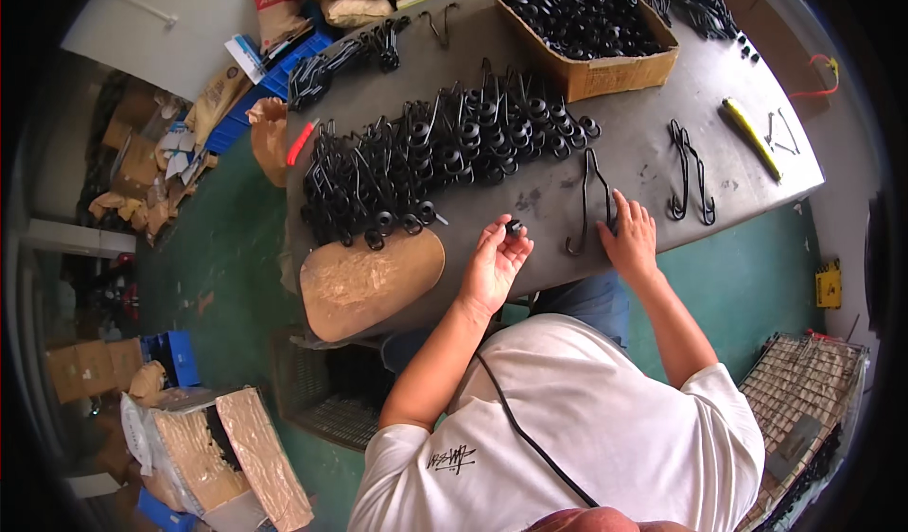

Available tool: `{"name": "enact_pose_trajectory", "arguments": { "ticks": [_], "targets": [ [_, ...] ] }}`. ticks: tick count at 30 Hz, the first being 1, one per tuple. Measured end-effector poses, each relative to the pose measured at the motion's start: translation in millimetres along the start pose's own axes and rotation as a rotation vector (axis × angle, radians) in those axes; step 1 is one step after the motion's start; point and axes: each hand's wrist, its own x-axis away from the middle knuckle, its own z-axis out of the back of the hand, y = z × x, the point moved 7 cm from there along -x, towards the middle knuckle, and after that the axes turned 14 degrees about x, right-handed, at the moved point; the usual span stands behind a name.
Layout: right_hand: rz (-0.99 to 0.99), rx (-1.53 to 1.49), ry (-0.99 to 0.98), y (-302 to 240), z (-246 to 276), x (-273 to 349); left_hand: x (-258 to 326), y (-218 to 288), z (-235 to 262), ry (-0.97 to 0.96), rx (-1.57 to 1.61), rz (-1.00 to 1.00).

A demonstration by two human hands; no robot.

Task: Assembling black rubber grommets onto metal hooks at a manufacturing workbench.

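Note:
My left hand [497, 265] is raised at the table's near edge, its fingers closed on a small black ring-like part [513, 226]. To its right, my right hand [632, 239] has thumb and fingers around the lower end of one leg of a black bent wire hook [584, 190]. That hook lies on the grey table [530, 196], its narrow end pointing away from me. A big heap of black wire hooks with round black parts on them [426, 149] spreads beyond my left hand. More black wire hooks [679, 177] lie right of my right hand.
A cardboard box [619, 76] full of small black parts stands at the far side. A brown board [374, 281] lies at the near left edge. A red-handled tool [301, 142] and a yellow cutter-like tool [752, 139] rest on the table. A wire basket [804, 409] stands lower right.

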Motion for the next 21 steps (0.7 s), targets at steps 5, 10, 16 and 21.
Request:
{"name": "enact_pose_trajectory", "arguments": {
  "ticks": [5, 10, 16, 21],
  "targets": [
    [-0.066, -0.422, -0.028, 13, -30, 2, 1, 0, 0, -0.014, -0.042, -0.008],
    [-0.311, -1.131, -0.244, -16, -30, 18, 7, -7, -7, 0.006, -0.043, 0.044],
    [-0.311, -1.333, -0.408, -48, -22, 22, 11, -16, -16, -0.005, -0.064, 0.118],
    [-0.32, -1.344, -0.481, -49, -18, 20, 13, -16, -16, 0.004, -0.126, 0.119]
  ]
}}
